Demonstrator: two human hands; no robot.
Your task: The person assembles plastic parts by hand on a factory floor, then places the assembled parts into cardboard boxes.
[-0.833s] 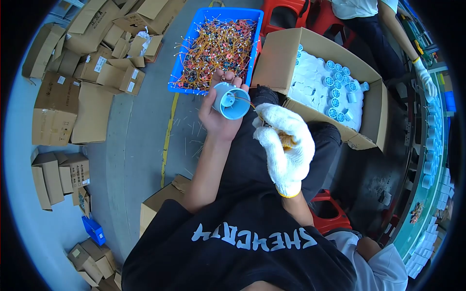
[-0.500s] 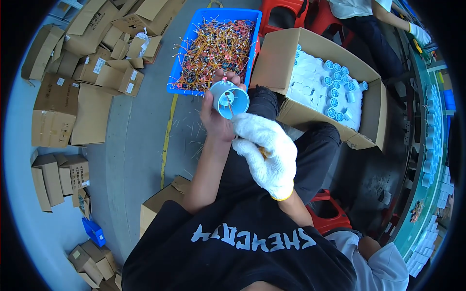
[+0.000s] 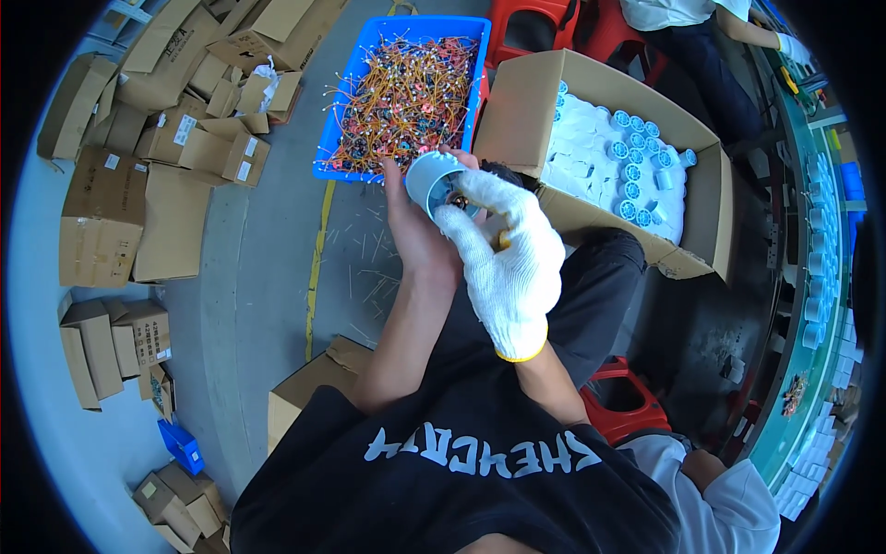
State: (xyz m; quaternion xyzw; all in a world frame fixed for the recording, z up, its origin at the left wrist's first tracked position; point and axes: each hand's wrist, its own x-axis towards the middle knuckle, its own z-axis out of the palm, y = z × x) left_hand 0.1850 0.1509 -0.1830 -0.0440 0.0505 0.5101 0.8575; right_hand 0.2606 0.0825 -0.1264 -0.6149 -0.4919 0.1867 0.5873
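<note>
My bare left hand [image 3: 427,247] is wrapped round a light blue plastic cup-shaped housing [image 3: 423,181], its mouth tilted toward my right hand. The right hand [image 3: 519,268], in a white knitted glove, has its thumb and fingers closed at the mouth of the housing. Between those fingertips shows a small dark, coppery round part [image 3: 457,199], partly hidden by the glove and the rim. Just beyond my hands stands a blue plastic bin [image 3: 325,174] heaped with small wired parts [image 3: 406,102] on orange leads.
An open carton [image 3: 517,111] at the right holds several light blue housings [image 3: 637,157] on white packing. Cardboard boxes [image 3: 101,212] pile up at left. Red stools [image 3: 623,406] stand nearby. A green workbench [image 3: 784,397] runs along the right, where a co-worker's gloved hand [image 3: 794,48] rests.
My right fingers have moved from outside the housing into its mouth, and the dark part now shows there. The left hand has turned the housing slightly. The wire seen in the housing is now hidden.
</note>
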